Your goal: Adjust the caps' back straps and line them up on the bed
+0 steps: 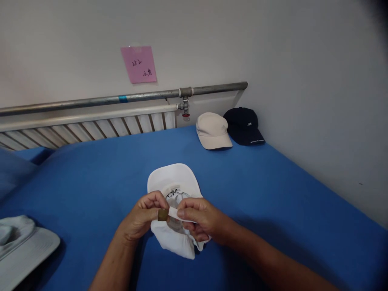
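Note:
A white baseball cap lies on the blue surface with its brim pointing away from me and dark lettering near the brim. Both hands are over its back part. My left hand pinches a brass-coloured buckle between thumb and fingers. In a pinch too, my right hand grips the white strap of the cap. The strap's end points at the buckle, close beside it; whether they touch I cannot tell. My hands hide part of the crown.
At the back right sit a beige cap and a black cap, side by side near the wall. A pale cap lies at the left edge. Behind the blue surface run a radiator and a metal pipe.

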Available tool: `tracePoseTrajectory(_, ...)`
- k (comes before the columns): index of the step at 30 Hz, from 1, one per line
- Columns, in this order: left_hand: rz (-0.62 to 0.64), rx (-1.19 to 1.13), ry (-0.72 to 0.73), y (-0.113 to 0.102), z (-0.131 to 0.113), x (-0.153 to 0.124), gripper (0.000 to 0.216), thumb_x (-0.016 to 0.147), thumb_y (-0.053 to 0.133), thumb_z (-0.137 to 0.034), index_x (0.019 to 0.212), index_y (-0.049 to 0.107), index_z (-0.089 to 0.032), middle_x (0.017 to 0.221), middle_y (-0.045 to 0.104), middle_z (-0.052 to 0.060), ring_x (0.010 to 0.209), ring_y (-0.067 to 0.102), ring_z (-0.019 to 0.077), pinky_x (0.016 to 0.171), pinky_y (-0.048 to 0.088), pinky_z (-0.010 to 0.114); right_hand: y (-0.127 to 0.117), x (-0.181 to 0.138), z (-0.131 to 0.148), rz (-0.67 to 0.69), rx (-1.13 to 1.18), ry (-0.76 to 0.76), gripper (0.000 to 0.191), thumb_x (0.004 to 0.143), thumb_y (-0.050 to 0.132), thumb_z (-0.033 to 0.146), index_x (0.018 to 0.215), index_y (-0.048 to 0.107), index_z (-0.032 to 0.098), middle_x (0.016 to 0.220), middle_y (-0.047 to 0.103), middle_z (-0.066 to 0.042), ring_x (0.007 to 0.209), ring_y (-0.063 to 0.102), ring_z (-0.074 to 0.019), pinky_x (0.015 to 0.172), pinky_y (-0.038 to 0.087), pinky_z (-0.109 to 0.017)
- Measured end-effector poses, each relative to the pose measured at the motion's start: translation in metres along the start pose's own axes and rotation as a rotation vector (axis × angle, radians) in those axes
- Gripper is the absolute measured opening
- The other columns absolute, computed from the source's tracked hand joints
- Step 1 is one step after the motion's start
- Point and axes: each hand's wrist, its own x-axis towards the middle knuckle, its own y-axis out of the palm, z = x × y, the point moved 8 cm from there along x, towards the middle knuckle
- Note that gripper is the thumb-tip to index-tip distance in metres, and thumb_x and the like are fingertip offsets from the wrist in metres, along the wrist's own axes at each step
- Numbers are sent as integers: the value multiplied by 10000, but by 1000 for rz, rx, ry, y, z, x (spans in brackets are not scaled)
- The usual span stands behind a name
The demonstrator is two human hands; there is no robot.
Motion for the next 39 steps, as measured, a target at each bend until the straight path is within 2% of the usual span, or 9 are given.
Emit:
tracePoseTrajectory(7, 4, -6, -5, 0, 1, -1, 153, 616, 794, -171, 653, 650, -137, 594, 653, -6, 485, 545, 72, 472, 391, 163, 5, 0, -3, 56, -5, 32, 218, 742, 657, 338, 739, 503, 184, 484, 435, 100, 325, 264, -8, 320, 159, -155)
tracePoseTrajectory(15, -13, 6, -43, 0, 6, 1, 174, 593, 807, -189, 652, 650, -142, 608, 648, -5, 491, 535, 75, 481, 395, 173, 4, 8, -8, 112, -1, -17, 222, 744, 670, 347, 766, 520, 185, 465, 437, 109, 316, 293, -16, 327, 171, -155)
tracePoseTrajectory(25, -40, 57, -49, 1, 4, 2, 174, 613, 822, -200, 670, 672, -135, 579, 604, -22, 502, 502, 57, 489, 359, 154, 4, 6, -1, 47, -14, -43, 213, 751, 652, 340, 730, 510, 183, 482, 437, 107, 318, 289, -11, 313, 195, -148)
tracePoseTrajectory(31, -61, 55, -17, -1, -3, 0, 202, 611, 827, -251, 673, 666, -147, 576, 609, -23, 487, 500, 62, 475, 354, 160, -3, 1, 8, 39, -182, -92, 130, 758, 592, 260, 681, 552, 163, 532, 548, 54, 340, 416, -35, 320, 316, -160)
tracePoseTrajectory(39, -45, 98, -49, 0, 4, 1, 206, 600, 835, -234, 694, 675, -147, 598, 605, -23, 513, 503, 64, 498, 363, 164, 1, 3, 9, 16, -132, -111, 122, 730, 612, 265, 687, 566, 162, 548, 562, 52, 357, 424, -41, 328, 316, -160)
